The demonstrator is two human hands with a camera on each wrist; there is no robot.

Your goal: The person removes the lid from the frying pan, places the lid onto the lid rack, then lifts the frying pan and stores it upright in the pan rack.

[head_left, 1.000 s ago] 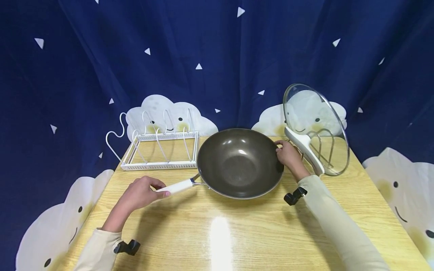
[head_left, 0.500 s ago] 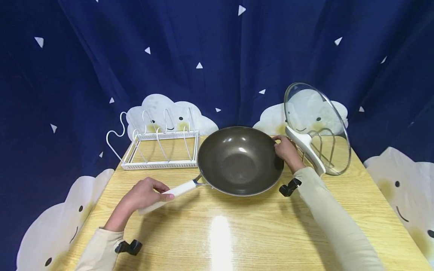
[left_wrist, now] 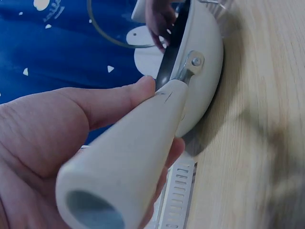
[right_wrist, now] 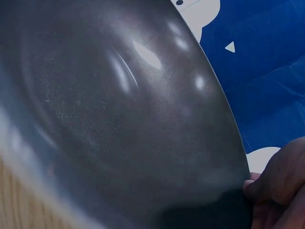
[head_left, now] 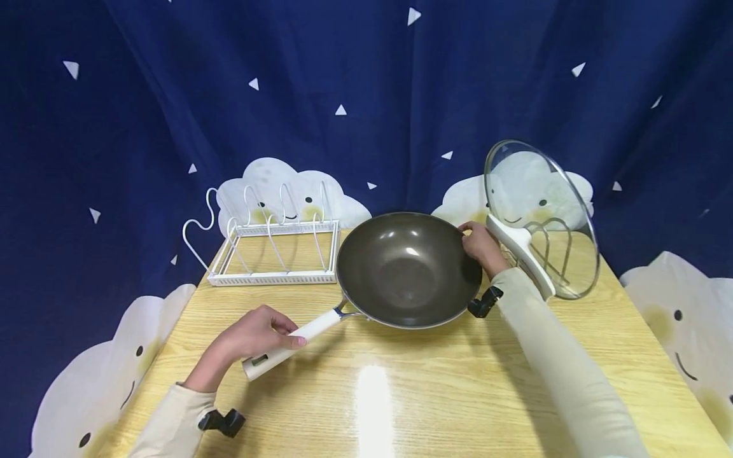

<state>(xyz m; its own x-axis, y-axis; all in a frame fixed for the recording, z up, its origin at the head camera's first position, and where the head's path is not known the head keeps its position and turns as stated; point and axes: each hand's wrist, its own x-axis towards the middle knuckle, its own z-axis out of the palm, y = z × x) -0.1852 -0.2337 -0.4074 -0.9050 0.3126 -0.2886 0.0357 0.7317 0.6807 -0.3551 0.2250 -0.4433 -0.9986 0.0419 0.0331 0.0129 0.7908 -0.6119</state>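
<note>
Slantwise, wok (head_left: 409,273), handle (head_left: 321,326) pointing toward near left

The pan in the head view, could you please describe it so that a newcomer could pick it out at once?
Before the blue curtain stands a wooden table. Along its far side, between the white wire rack and the glass lid, find the pan. Unlike the open rack and see-through lid, it is a solid, dark-brown bowl whose white handle the left hand grips.
</note>
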